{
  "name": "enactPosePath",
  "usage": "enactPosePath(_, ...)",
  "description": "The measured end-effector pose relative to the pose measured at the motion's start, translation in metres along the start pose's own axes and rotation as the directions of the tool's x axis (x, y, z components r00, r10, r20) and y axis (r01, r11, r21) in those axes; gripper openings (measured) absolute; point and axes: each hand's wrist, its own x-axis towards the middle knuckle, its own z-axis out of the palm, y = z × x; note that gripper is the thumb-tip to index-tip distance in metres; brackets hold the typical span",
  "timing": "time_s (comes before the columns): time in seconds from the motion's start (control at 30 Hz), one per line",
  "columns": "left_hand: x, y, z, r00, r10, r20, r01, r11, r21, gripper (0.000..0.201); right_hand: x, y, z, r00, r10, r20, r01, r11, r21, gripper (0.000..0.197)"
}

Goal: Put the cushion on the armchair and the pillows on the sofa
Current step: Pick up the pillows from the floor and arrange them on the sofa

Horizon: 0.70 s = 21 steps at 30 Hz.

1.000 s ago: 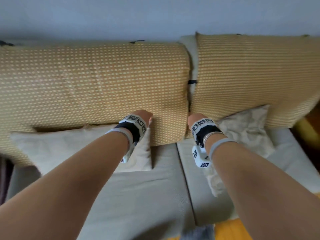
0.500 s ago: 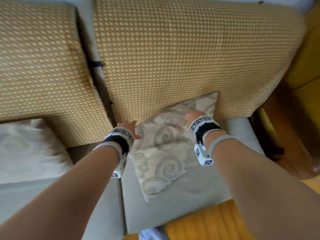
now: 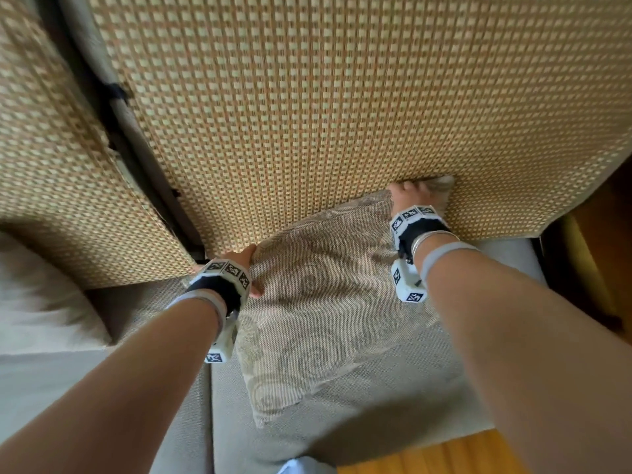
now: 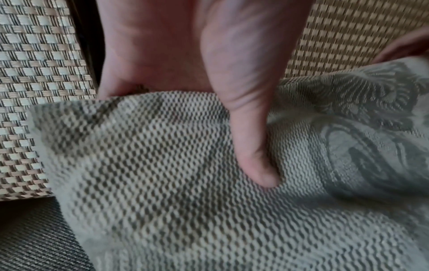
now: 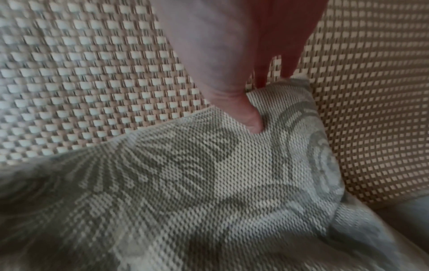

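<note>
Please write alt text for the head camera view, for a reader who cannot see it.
Two hands grip a swirl-patterned pillow by its upper corners, left hand and right hand, as it leans on the sofa's woven back cushion. A plain pillow lies at left.

The head view looked steeply down at the pillow [image 3: 318, 313]; both wrist views sat close against its corners.

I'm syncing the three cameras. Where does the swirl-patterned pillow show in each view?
Head: swirl-patterned pillow lies centre, between both wrists.
Left wrist: it fills the lower right, under the thumb.
Right wrist: it fills the lower half.
Shared landmark: the woven back cushion behind it.
</note>
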Motion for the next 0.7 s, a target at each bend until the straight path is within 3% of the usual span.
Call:
enactPosePath(0.07, -0.004, 0.006, -0.005, 0.999, 0.017, -0.036, -0.017, 1.000, -0.002, 0.090, -0.005, 0.004, 0.000, 0.999, 0.033, -0.029, -0.034, 0.998, -0.048, 0.041)
enactPosePath(0.13, -0.010, 0.013, -0.013, 0.998, 0.030, -0.049, -0.028, 0.999, 0.043, 0.058, -0.014, 0.011, -0.005, 0.997, 0.073, 0.029, -0.068, 0.987, -0.143, 0.036)
enactPosePath(0.2, -0.020, 0.022, -0.022, 0.998, 0.054, -0.039, -0.049, 0.992, 0.119, 0.046, -0.024, 0.023, -0.015, 0.991, 0.111, 0.071, -0.095, 0.976, -0.195, 0.033)
enactPosePath(0.3, -0.041, 0.041, -0.040, 0.995, 0.094, -0.036, -0.085, 0.977, 0.194, 0.042, -0.034, 0.050, -0.037, 0.973, 0.212, 0.095, -0.195, 0.967, -0.162, 0.028)
enactPosePath(0.5, -0.072, 0.092, -0.088, 0.959, 0.195, -0.206, -0.134, 0.952, 0.276, 0.031, -0.063, 0.109, -0.071, 0.905, 0.408, 0.120, -0.393, 0.910, -0.131, 0.012)
enactPosePath(0.6, -0.078, 0.113, -0.107, 0.940, 0.225, -0.254, -0.150, 0.947, 0.285, 0.035, -0.067, 0.129, -0.080, 0.876, 0.467, 0.118, -0.449, 0.880, -0.151, 0.033)
enactPosePath(0.7, -0.078, 0.119, -0.114, 0.934, 0.234, -0.270, -0.164, 0.952, 0.258, 0.038, -0.062, 0.141, -0.093, 0.900, 0.432, 0.066, -0.419, 0.896, -0.148, 0.028)
